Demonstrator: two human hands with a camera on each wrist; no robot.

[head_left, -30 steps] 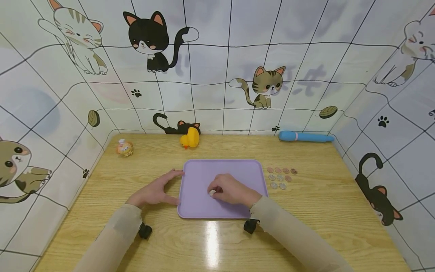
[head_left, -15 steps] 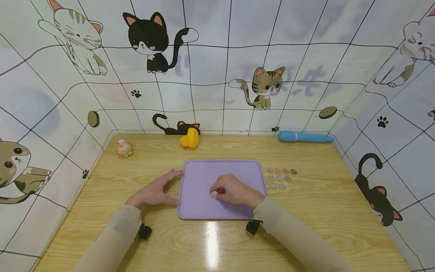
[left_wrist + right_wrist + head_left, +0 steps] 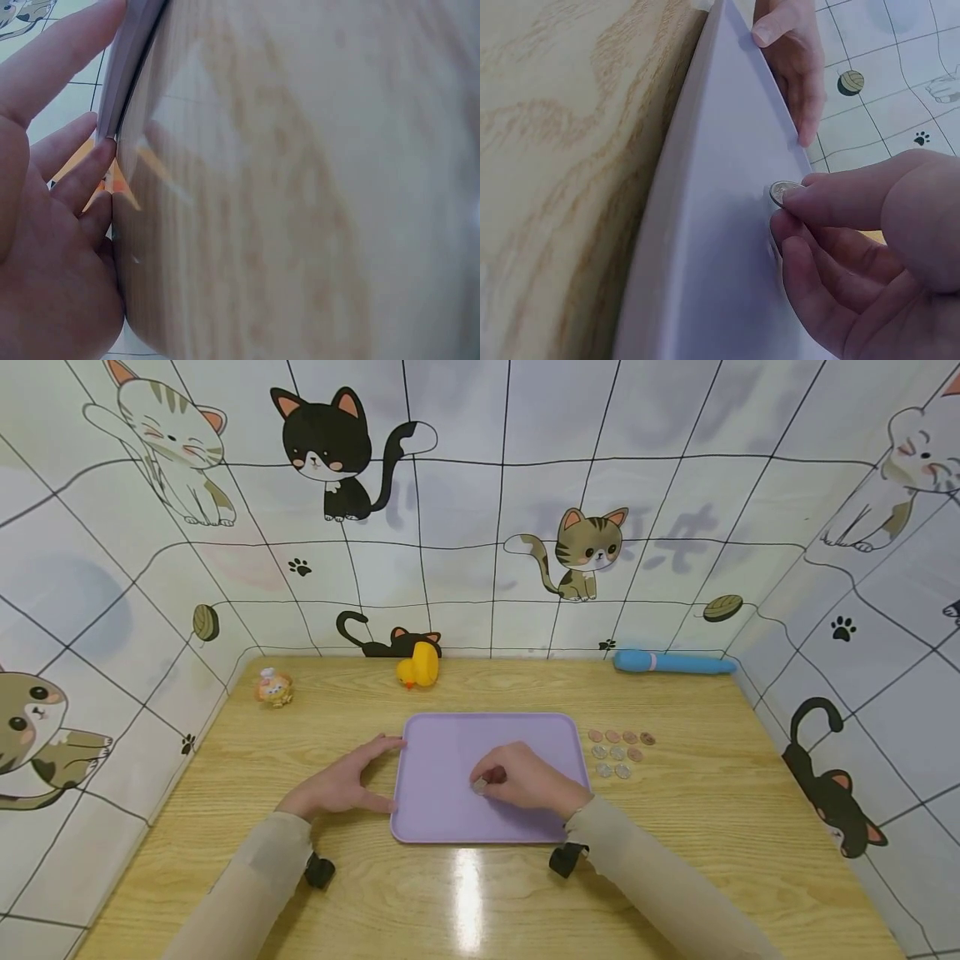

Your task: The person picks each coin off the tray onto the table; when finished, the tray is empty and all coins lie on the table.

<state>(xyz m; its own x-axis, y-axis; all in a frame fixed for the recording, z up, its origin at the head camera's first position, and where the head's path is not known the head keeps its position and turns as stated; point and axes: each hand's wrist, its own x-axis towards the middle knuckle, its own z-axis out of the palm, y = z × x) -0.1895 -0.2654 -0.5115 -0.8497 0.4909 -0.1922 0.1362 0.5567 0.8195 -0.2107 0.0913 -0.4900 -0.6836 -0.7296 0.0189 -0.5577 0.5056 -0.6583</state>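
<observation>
Over the middle of the purple tray (image 3: 435, 735), my right hand (image 3: 521, 777) pinches a silver coin (image 3: 479, 786) between thumb and fingers. In the right wrist view the coin (image 3: 782, 193) is tilted, its face partly showing past the thumb tip. My left hand (image 3: 341, 781) rests on the table at the tray's left side, thumb and fingers spread, their tips touching the tray's rim. That hand (image 3: 56, 210) holds nothing in its palm in the left wrist view. To the right of the tray lie several copper and silver coins (image 3: 617, 752) in loose rows.
A yellow rubber duck (image 3: 420, 667) and a small figurine (image 3: 274, 687) stand along the table's back left. At the back right lies a blue pen-shaped object (image 3: 673, 662). Cat-printed cloth walls (image 3: 465, 568) enclose the wooden table (image 3: 390, 893) at the back and sides.
My right hand has shifted slightly to the right over the tray, carrying the coin, whose visible face has turned. The left hand and the coins beside the tray have stayed put.
</observation>
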